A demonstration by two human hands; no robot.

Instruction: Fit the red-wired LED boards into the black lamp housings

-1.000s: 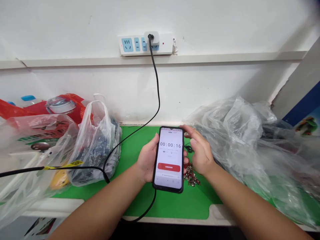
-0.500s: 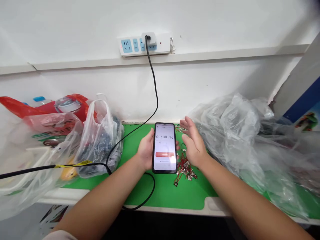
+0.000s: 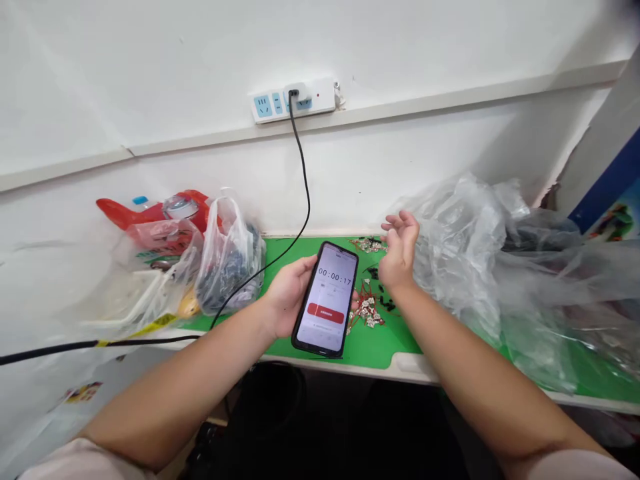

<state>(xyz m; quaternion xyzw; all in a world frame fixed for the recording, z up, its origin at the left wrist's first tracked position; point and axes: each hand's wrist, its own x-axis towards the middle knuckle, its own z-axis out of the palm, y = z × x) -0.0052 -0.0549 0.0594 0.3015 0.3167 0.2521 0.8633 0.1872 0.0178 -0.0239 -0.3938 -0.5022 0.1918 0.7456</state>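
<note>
My left hand point(image 3: 290, 297) is wrapped round a smartphone point(image 3: 327, 300), its fingertips showing past the phone's right edge. The phone is tilted to the right, and its screen reads 00:00:17 above a red button. To the right of the phone, my right hand point(image 3: 400, 250) is raised, palm partly turned up, with loosely curled fingers apart and nothing in them. Below and between the hands lies a pile of small metal parts with red wires point(image 3: 369, 310) on the green tabletop point(image 3: 367, 353). Small black pieces point(image 3: 386, 301) lie beside it.
More small metal parts point(image 3: 370, 245) lie by the wall. Filled plastic bags point(image 3: 230, 260) stand on the left, and crumpled clear plastic point(image 3: 460, 233) covers the right. A black cable point(image 3: 306, 180) runs from a wall power strip point(image 3: 263, 107) down across the table.
The phone has tilted to the right and come nearer me; its display went from 16 to 17 seconds. My right hand has risen and its fingers have curled. The view has shifted.
</note>
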